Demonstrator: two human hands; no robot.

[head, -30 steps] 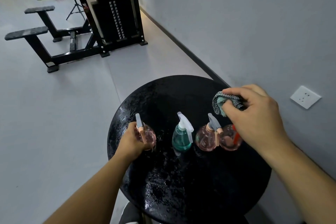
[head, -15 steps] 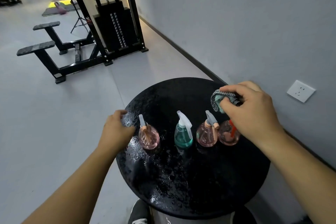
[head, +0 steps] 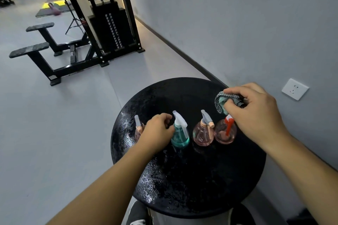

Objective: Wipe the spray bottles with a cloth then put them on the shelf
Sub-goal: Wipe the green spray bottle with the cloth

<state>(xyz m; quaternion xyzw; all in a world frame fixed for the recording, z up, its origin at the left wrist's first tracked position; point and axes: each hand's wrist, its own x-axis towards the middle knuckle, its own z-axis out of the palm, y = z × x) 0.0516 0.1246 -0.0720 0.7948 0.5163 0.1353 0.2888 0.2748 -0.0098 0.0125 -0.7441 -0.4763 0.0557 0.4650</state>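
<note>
Nearest me is the round black table (head: pixel 192 184), its top wet and glinting. Across its middle stand four spray bottles in a row, all upright: a pink bottle at the left end (head: pixel 137 131), a teal bottle (head: pixel 180 137), a second pink bottle (head: pixel 203 133) and a red-nozzled bottle (head: pixel 225 132) at the right end. My left hand (head: pixel 158 132) sits between the first two, fingers loosely curled and, as far as I can see, closed on nothing; its knuckles hide most of the left-end bottle, and I cannot tell if it touches either one. The teal bottle lies just to that hand's right, its long axis vertical, so I judge the left hand is the one to take it by the neck. My right hand (head: pixel 256 115) hovers above the red-nozzled bottle, fingers pinching a bunched checked cloth (head: pixel 224 101). Beyond the table are the grey floor, a weight machine (head: pixel 109 25) and a wall socket (head: pixel 294 89). No shelf is in sight.
</note>
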